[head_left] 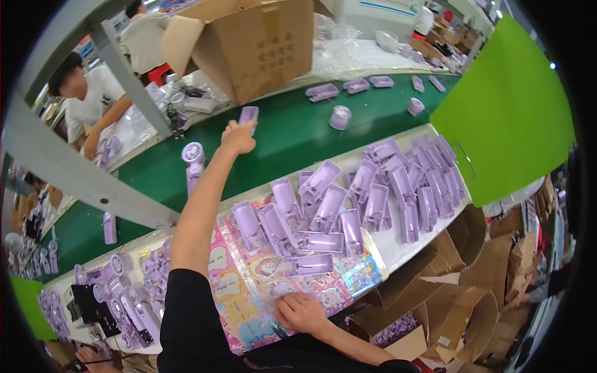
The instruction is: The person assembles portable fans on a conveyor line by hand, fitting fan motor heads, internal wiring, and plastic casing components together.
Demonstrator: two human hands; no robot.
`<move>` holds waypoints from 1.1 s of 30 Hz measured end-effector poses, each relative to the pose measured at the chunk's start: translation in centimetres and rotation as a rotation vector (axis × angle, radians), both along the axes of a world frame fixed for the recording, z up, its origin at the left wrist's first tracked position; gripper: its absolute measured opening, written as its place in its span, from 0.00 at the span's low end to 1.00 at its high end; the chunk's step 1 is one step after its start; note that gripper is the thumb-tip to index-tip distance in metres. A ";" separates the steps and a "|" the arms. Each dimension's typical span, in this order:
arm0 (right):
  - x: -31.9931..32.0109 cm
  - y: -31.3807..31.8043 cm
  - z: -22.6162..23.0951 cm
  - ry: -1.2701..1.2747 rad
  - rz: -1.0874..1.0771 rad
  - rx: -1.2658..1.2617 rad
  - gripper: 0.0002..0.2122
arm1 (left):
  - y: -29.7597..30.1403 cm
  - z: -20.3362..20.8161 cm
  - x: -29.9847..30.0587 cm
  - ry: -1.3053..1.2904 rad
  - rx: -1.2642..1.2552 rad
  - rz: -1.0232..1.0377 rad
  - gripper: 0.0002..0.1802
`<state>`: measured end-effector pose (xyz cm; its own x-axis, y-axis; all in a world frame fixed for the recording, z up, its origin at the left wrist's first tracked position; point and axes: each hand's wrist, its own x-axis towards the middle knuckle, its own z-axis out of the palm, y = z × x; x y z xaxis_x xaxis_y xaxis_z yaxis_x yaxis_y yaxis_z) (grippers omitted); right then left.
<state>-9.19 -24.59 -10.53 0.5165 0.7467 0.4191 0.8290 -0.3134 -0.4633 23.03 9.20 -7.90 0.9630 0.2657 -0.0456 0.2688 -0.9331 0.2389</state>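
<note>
My left hand reaches out over the green conveyor belt, its fingers closed on a light purple plastic shell. My right hand rests low on the colourful cartoon-printed mat, fingers curled. A small pale piece shows at its fingertips; what the hand grips is mostly hidden. Just beyond it lies a purple half-shell, open side up. More such shells lie loosely heaped on the bench, with a tighter stack to the right. A purple handheld fan stands on the belt left of my left forearm.
The green belt carries several shells and round purple parts. A large carton stands behind it. Grey metal posts and a green panel flank the bench. Purple fans crowd the left; a person works across the belt.
</note>
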 end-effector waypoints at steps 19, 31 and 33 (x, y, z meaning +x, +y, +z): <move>-0.1 0.1 -0.3 -0.057 -0.056 0.100 0.06 | -6.9 5.5 -26.2 -0.336 -0.023 0.042 0.20; -0.3 0.6 -0.3 -0.071 -0.089 0.129 0.06 | -13.9 1.8 -36.2 -0.622 -0.255 0.052 0.24; -0.5 0.7 -0.2 -0.068 -0.085 0.127 0.06 | -15.4 0.2 -36.5 -0.655 -0.260 0.076 0.21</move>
<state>-9.70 -23.94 -10.73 0.5428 0.6401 0.5437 0.8327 -0.3259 -0.4477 -13.52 -6.20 -7.73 0.7933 0.3922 0.4656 0.0557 -0.8084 0.5860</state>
